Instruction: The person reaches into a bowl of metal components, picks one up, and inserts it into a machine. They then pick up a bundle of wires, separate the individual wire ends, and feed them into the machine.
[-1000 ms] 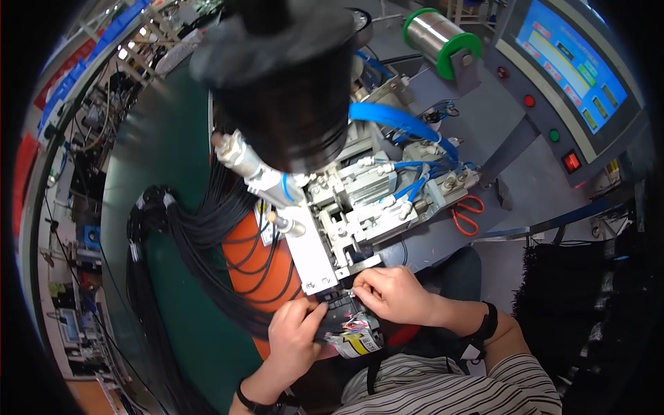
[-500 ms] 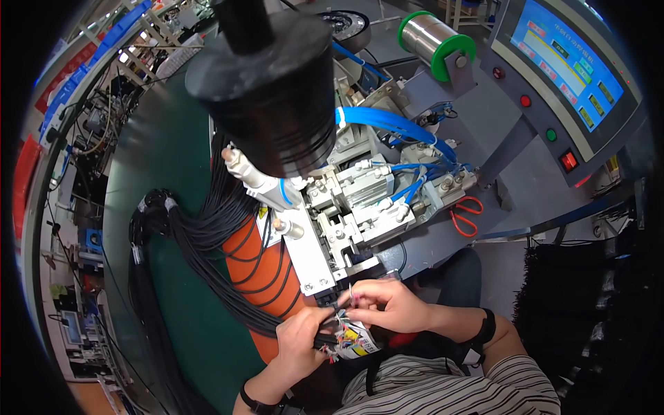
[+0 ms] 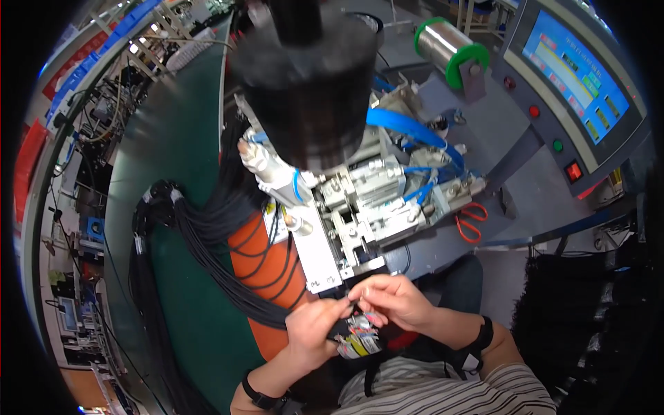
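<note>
In front of the machine, my left hand point(image 3: 315, 330) is closed, with thumb and finger pinching the end of a thin black cable. My right hand point(image 3: 399, 302) meets it fingertip to fingertip, its thumb and forefinger closed on the fine wires at that cable's end. The wires themselves are mostly hidden by the fingers. Just below the hands, a bunch of stripped cable ends point(image 3: 360, 340) shows red, white and yellow. The black cables point(image 3: 225, 280) run from there up to the left, across an orange mat point(image 3: 277, 339).
A metal machine point(image 3: 356, 221) with blue air tubes stands ahead, beneath a dark cylindrical hood point(image 3: 304, 90). Red-handled scissors point(image 3: 472, 223) lie to its right. A wire spool point(image 3: 449, 50) with green flanges and a control screen point(image 3: 577, 72) sit farther back. Green table point(image 3: 187, 304) at left.
My hands have drawn together at the fingertips, the left rising slightly. The machine and table have shifted a little rightward in view.
</note>
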The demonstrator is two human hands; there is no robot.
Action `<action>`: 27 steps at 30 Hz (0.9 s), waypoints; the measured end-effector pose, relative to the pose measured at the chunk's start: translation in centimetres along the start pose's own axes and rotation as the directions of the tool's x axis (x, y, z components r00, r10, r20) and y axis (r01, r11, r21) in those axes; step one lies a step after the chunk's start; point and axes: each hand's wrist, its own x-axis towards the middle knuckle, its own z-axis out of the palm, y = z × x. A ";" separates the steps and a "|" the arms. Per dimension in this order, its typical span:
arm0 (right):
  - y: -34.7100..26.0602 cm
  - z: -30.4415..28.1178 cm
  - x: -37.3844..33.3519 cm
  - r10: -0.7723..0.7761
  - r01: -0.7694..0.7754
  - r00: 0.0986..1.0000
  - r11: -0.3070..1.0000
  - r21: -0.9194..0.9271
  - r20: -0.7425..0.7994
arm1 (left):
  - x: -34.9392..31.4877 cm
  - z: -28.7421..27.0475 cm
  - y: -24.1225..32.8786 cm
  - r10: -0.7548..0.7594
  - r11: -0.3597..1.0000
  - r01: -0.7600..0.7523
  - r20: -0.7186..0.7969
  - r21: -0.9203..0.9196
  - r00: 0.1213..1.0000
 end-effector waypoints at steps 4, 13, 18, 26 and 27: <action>0.9 -1.2 0.5 0.096 -0.097 0.995 0.995 0.020 0.007 | -0.5 0.1 0.8 0.046 0.987 -0.053 0.045 0.153 0.998; 1.0 3.9 -0.9 -0.634 0.444 0.712 0.072 -0.893 0.303 | -0.5 0.1 0.9 -0.107 0.994 0.107 -0.016 -0.026 0.994; 1.0 2.0 -0.2 -0.592 0.421 0.697 -0.116 -0.899 0.403 | 0.0 0.2 0.6 -0.089 0.996 0.090 -0.017 0.013 0.996; 0.3 0.7 0.2 -0.187 0.182 0.982 0.965 -0.189 -0.007 | -0.2 0.1 0.7 -0.086 0.992 0.080 0.058 0.095 0.995; 0.1 0.7 0.2 -0.199 0.195 0.980 0.956 -0.218 0.003 | -0.2 0.1 0.7 -0.089 0.992 0.083 0.060 0.094 0.994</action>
